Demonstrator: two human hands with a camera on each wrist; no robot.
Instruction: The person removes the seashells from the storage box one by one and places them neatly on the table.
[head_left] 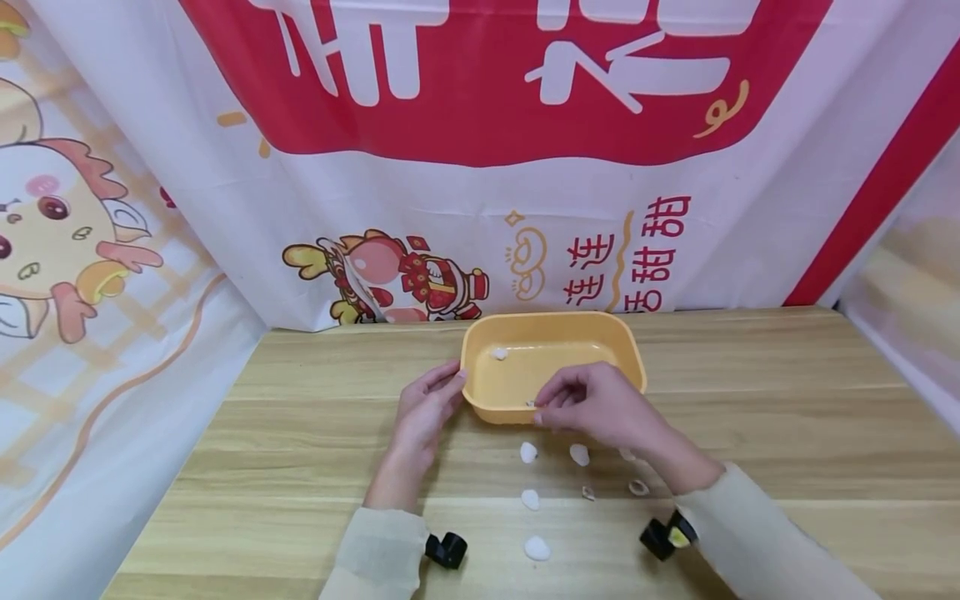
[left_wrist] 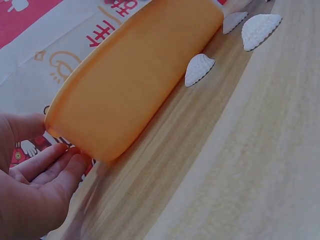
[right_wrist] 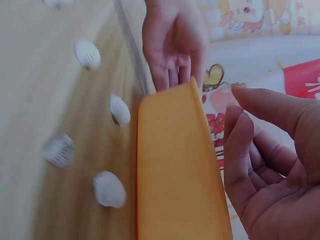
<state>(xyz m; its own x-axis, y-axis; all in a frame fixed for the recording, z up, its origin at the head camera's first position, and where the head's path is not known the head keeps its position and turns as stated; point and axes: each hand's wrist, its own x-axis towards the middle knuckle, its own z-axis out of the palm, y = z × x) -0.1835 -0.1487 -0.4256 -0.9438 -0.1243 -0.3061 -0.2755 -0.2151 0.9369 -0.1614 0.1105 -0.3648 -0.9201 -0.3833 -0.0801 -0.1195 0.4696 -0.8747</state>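
A yellow plastic basin (head_left: 551, 415) stands on the table against the backdrop. My left hand (head_left: 429, 408) grips its left end, thumb at the rim and fingers against the side, as the left wrist view shows. Over the near rim hovers my right hand (head_left: 600, 404), fingers bent. In the right wrist view its thumb and fingertips are slightly apart, with nothing visible between them. A small greyish piece (head_left: 531, 403) shows beside those fingertips; whether it touches them is unclear. Inside the basin lies a white seashell (head_left: 499, 354). Other seashells (head_left: 528, 452) lie on the table in front.
Among the shells nearer me are a white one (head_left: 537, 548), a small brownish one (head_left: 588, 493) and a ring-like one (head_left: 638, 487). A printed cloth (head_left: 480, 192) hangs directly behind the basin, and a patterned cloth (head_left: 82, 333) borders the table's left side.
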